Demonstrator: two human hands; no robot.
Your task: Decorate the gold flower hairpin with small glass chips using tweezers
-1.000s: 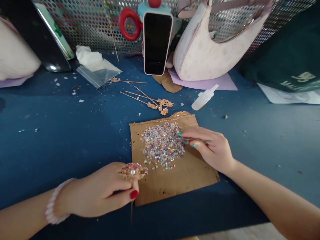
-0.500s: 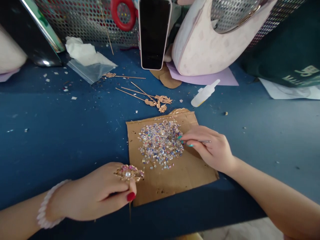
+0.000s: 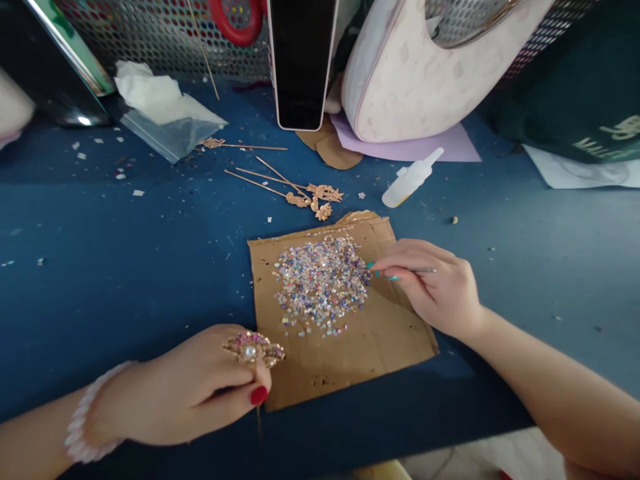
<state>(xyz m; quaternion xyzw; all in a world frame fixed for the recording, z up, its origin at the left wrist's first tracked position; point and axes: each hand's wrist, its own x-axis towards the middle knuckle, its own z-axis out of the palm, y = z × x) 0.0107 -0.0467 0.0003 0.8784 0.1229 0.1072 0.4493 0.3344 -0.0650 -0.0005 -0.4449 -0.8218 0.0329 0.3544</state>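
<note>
My left hand (image 3: 190, 390) is closed round the stem of a gold hairpin, whose jewelled flower head with a pearl centre (image 3: 253, 349) stands above my fingers at the near left corner of a brown cardboard sheet (image 3: 370, 340). A heap of small iridescent rhinestones (image 3: 323, 283) lies on the cardboard. My right hand (image 3: 433, 287) pinches thin metal tweezers (image 3: 417, 270), their tip hidden by my fingers at the heap's right edge.
Several bare gold hairpins (image 3: 300, 193) lie behind the cardboard on the blue tabletop (image 3: 125, 267), beside a small white glue bottle (image 3: 411, 179). A phone (image 3: 300, 63), a pale pink bag (image 3: 425, 67), a plastic bag with tissue (image 3: 165, 120) and perforated metal mesh (image 3: 150, 40) line the back.
The view has tilted down, so everything sits higher in the frame. My right hand has drawn the tweezers slightly to the right, to the edge of the heap. My left hand keeps its hold.
</note>
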